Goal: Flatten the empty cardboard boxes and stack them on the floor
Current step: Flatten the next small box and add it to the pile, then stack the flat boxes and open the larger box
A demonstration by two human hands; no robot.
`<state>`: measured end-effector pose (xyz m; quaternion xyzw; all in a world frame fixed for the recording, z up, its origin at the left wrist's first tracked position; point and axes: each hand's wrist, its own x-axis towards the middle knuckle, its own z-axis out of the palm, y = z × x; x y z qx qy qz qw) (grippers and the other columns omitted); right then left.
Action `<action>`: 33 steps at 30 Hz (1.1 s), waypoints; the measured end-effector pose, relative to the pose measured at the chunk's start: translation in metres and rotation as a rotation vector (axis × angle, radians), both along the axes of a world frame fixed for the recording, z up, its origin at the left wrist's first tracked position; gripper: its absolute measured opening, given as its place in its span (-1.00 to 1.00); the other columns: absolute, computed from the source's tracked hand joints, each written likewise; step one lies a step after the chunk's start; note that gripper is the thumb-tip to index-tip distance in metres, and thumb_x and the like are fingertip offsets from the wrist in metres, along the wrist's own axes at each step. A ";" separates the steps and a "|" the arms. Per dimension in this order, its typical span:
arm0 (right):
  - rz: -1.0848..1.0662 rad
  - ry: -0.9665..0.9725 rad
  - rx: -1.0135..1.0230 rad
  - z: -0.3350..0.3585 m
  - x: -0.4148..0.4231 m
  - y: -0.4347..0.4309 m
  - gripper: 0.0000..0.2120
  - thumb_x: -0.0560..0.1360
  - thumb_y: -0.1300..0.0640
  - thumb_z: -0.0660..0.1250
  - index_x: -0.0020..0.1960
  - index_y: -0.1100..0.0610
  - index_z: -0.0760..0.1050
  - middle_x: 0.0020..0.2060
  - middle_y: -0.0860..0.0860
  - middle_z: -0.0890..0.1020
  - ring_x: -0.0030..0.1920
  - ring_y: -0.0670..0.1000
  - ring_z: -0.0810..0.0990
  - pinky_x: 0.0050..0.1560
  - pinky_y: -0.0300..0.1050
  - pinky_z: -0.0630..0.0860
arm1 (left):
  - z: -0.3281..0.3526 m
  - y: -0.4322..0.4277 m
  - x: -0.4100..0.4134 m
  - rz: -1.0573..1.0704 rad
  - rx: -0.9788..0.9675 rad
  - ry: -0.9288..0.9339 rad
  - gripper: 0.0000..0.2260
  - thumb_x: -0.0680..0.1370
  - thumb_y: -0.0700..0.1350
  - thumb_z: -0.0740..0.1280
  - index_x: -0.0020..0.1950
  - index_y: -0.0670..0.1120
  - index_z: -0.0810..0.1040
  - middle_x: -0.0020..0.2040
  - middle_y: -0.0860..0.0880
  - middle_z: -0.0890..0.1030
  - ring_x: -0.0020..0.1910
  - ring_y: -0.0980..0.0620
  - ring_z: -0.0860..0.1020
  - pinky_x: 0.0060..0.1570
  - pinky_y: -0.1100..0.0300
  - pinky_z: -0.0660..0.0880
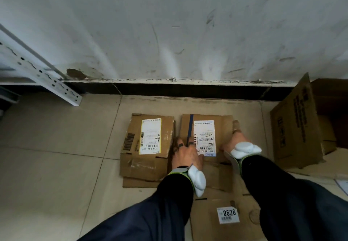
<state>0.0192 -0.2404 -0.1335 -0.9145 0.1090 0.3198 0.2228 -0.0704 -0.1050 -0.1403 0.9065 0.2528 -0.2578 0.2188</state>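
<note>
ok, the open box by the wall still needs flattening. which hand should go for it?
Right, probably. The right hand lies at the pressed box's right edge, nearest the open box; the left hand would have to cross over.

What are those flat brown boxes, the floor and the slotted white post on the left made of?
Flat brown boxes: corrugated cardboard by the look, matte, with creased flaps and paper shipping labels. Beige floor: probably ceramic tile, slightly glossy, with straight grout lines. Slotted white post: likely painted metal shelf upright, given its punched holes.
</note>
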 end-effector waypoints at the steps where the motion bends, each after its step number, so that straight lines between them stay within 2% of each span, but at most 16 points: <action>1: 0.019 -0.003 -0.036 0.000 -0.001 0.000 -0.39 0.49 0.16 0.42 0.45 0.26 0.27 0.35 0.26 0.42 0.32 0.25 0.45 0.23 0.02 0.42 | -0.001 0.001 -0.003 -0.021 0.032 -0.013 -0.38 0.56 0.11 0.35 0.55 0.01 0.20 0.53 -0.24 0.18 0.39 -0.31 0.40 0.31 -0.09 0.45; 5: 0.140 -0.194 -0.195 0.007 -0.012 0.008 -0.37 0.49 0.18 0.36 0.48 0.18 0.19 0.30 0.23 0.39 0.25 0.25 0.46 0.21 0.09 0.48 | 0.015 0.013 0.004 -0.046 0.277 -0.283 -0.59 0.57 0.10 0.32 0.35 -0.06 0.46 0.32 -0.16 0.41 0.22 -0.20 0.53 0.18 -0.04 0.52; 7: 0.214 -0.331 -0.165 0.016 -0.016 0.016 -0.35 0.42 0.21 0.38 0.45 0.19 0.23 0.29 0.22 0.39 0.25 0.24 0.44 0.24 0.09 0.46 | 0.030 0.027 0.015 -0.015 0.316 -0.445 -0.69 0.61 0.08 0.27 0.26 -0.06 0.49 0.22 -0.13 0.45 0.10 -0.13 0.56 0.10 0.02 0.57; 9: 0.248 -0.401 -0.084 0.027 -0.018 0.030 -0.42 0.44 0.19 0.37 0.42 0.19 0.29 0.28 0.20 0.40 0.27 0.21 0.43 0.26 0.04 0.43 | 0.045 0.052 0.028 0.055 0.338 -0.529 -0.74 0.64 0.07 0.21 0.21 -0.07 0.48 0.18 -0.12 0.45 0.03 -0.09 0.55 0.06 0.03 0.59; 12: 0.283 -0.334 0.166 0.038 -0.023 0.062 -0.54 0.53 0.14 0.33 0.39 0.15 0.32 0.27 0.12 0.45 0.21 0.15 0.51 0.19 -0.03 0.49 | 0.053 0.109 0.034 0.256 0.408 -0.429 -0.73 0.60 0.09 0.22 0.21 -0.03 0.47 0.18 -0.16 0.43 0.09 -0.17 0.53 0.11 -0.05 0.53; 15: 0.429 -0.256 0.318 0.037 -0.040 0.090 -0.48 0.53 0.05 0.36 0.44 0.08 0.31 0.31 0.07 0.47 0.25 0.12 0.51 0.24 -0.03 0.50 | 0.044 0.148 0.017 0.401 0.290 -0.218 -0.48 0.51 0.20 0.33 0.42 0.08 0.34 0.30 -0.18 0.38 0.25 -0.28 0.48 0.24 -0.13 0.45; 18: 0.511 -0.160 0.330 0.025 -0.055 0.112 -0.50 0.50 -0.01 0.39 0.40 0.05 0.39 0.27 0.08 0.52 0.26 0.14 0.52 0.24 -0.05 0.50 | 0.024 0.155 -0.005 0.556 0.080 -0.115 -0.14 0.44 0.22 0.47 0.57 -0.07 0.14 0.39 -0.25 0.37 0.40 -0.28 0.36 0.32 -0.08 0.36; 20: 0.522 -0.077 0.307 0.016 -0.059 0.122 -0.50 0.49 -0.07 0.40 0.36 0.06 0.43 0.23 0.07 0.59 0.21 0.14 0.57 0.18 -0.04 0.55 | 0.010 0.155 -0.017 0.645 0.034 -0.026 0.01 0.38 0.28 0.50 0.58 -0.18 0.08 0.45 -0.29 0.34 0.46 -0.27 0.31 0.36 -0.05 0.32; 24: 0.541 0.011 0.226 0.004 -0.059 0.129 -0.50 0.50 -0.11 0.39 0.35 0.10 0.45 0.20 0.08 0.63 0.17 0.14 0.62 0.12 -0.07 0.58 | -0.009 0.161 -0.025 0.649 0.070 0.114 0.09 0.23 0.41 0.52 0.49 -0.23 0.23 0.38 -0.28 0.44 0.37 -0.25 0.43 0.30 -0.04 0.41; 26: 0.507 0.018 0.220 0.000 -0.057 0.129 -0.54 0.51 -0.09 0.38 0.31 0.13 0.47 0.16 0.10 0.64 0.13 0.15 0.64 0.06 -0.08 0.59 | -0.020 0.169 -0.028 0.695 0.025 0.120 0.14 0.07 0.45 0.56 0.43 -0.21 0.36 0.32 -0.23 0.53 0.27 -0.22 0.54 0.24 -0.03 0.50; 27: 0.488 0.019 0.223 -0.002 -0.056 0.129 -0.54 0.51 -0.07 0.39 0.31 0.13 0.46 0.17 0.11 0.64 0.13 0.15 0.63 0.05 -0.10 0.59 | -0.023 0.173 -0.031 0.706 -0.008 0.123 0.09 -0.02 0.47 0.56 0.33 -0.16 0.49 0.25 -0.18 0.61 0.16 -0.17 0.62 0.19 -0.02 0.56; 28: 0.478 0.025 0.226 -0.002 -0.055 0.130 -0.53 0.50 -0.07 0.39 0.32 0.13 0.46 0.18 0.11 0.63 0.15 0.16 0.62 0.05 -0.11 0.57 | -0.027 0.177 -0.035 0.712 -0.058 0.099 -0.08 -0.03 0.45 0.57 0.15 -0.10 0.62 0.16 -0.12 0.68 0.04 -0.12 0.68 0.12 -0.01 0.61; 29: 0.480 0.032 0.230 -0.001 -0.054 0.130 -0.52 0.50 -0.07 0.39 0.34 0.12 0.45 0.20 0.10 0.62 0.17 0.16 0.61 0.07 -0.12 0.55 | -0.027 0.179 -0.040 0.717 -0.103 0.068 -0.30 0.04 0.38 0.61 -0.04 -0.06 0.67 0.07 -0.10 0.72 -0.04 -0.10 0.70 0.08 0.01 0.63; 30: 0.491 0.043 0.231 0.000 -0.054 0.131 -0.51 0.51 -0.08 0.39 0.35 0.11 0.45 0.23 0.09 0.61 0.19 0.15 0.60 0.09 -0.13 0.53 | -0.020 0.179 -0.043 0.719 -0.142 0.039 -0.46 0.15 0.28 0.64 -0.11 -0.07 0.67 0.03 -0.10 0.73 -0.06 -0.09 0.70 0.07 0.03 0.63; 31: 0.510 0.053 0.232 0.001 -0.054 0.132 -0.51 0.52 -0.09 0.37 0.37 0.10 0.44 0.25 0.08 0.59 0.21 0.14 0.59 0.10 -0.15 0.51 | -0.013 0.180 -0.044 0.721 -0.163 0.021 -0.51 0.23 0.20 0.65 -0.06 -0.12 0.68 0.04 -0.11 0.72 -0.03 -0.10 0.70 0.07 0.06 0.62; 33: 0.520 0.082 0.245 0.003 -0.055 0.134 -0.49 0.53 -0.13 0.35 0.39 0.10 0.43 0.28 0.07 0.57 0.24 0.12 0.57 0.11 -0.18 0.47 | -0.002 0.186 -0.044 0.720 -0.181 -0.017 -0.47 0.31 0.11 0.63 0.10 -0.21 0.67 0.09 -0.11 0.70 0.04 -0.11 0.68 0.05 0.14 0.58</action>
